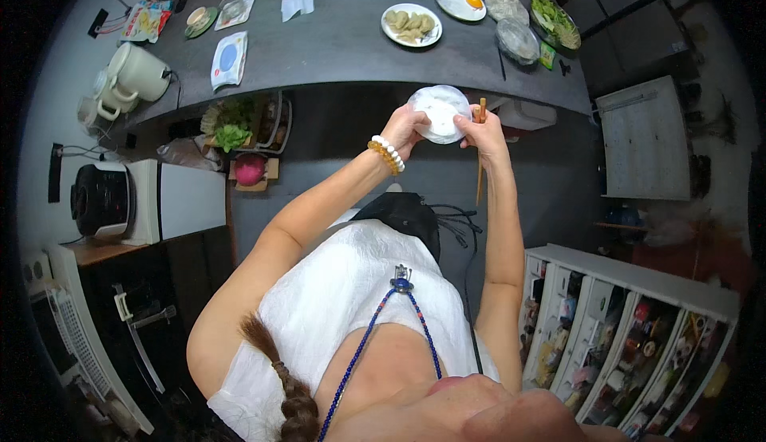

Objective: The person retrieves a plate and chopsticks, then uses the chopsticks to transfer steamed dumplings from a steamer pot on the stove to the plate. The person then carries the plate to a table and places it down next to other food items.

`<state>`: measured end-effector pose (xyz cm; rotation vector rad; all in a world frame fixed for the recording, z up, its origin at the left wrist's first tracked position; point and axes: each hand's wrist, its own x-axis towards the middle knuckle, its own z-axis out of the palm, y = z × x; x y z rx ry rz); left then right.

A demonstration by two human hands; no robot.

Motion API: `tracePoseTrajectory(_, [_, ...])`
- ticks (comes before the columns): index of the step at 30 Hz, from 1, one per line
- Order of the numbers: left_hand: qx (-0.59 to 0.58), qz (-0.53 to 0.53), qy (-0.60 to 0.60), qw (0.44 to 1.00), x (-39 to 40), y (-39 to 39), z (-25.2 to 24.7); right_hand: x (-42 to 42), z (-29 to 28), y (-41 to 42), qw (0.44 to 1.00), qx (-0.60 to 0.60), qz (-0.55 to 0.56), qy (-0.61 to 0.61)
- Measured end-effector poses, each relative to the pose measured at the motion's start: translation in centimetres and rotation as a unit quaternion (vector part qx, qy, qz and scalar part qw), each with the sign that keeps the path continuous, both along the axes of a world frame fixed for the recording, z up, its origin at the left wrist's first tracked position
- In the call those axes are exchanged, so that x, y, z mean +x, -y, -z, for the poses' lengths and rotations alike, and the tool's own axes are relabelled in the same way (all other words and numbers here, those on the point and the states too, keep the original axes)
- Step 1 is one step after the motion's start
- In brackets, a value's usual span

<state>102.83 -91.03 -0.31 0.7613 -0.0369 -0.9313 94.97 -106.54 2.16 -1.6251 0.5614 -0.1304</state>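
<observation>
Above the floor just before the table's near edge, my left hand [408, 129] and my right hand [483, 133] hold a round white, shallow thing [441, 114] between them, thumbs on its upper face. It looks like a dish or a disc in thin plastic; I cannot tell which. A pair of wooden chopsticks [479, 167] is also in my right hand, pointing down. Beyond my hands, the dark table [347, 59] bears a white plate [386, 34] of dumplings [410, 25], a plate [446, 8] with an egg yolk [474, 1], and plastic-wrapped bundles [517, 40].
A plate of leafy greens [553, 22] lies at the table's right end. On the left stand a pale kettle [139, 73], a wipes pack [229, 61] and a cup on a saucer [200, 18]. Vegetable boxes [272, 168] are below; a white shelf rack [628, 274] stands at right.
</observation>
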Motion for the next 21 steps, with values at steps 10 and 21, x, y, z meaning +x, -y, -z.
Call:
tracePoseTrajectory(10, [0.069,0.048,0.100,0.991,12.9,15.1,0.6,14.6,0.4,15.5,0.997,0.014,-0.065,-0.034])
tracePoseTrajectory(21, [0.146,0.200,0.162,0.955,26.3,24.6,7.3,25.0,5.1,24.3,0.994,0.066,-0.022,-0.082])
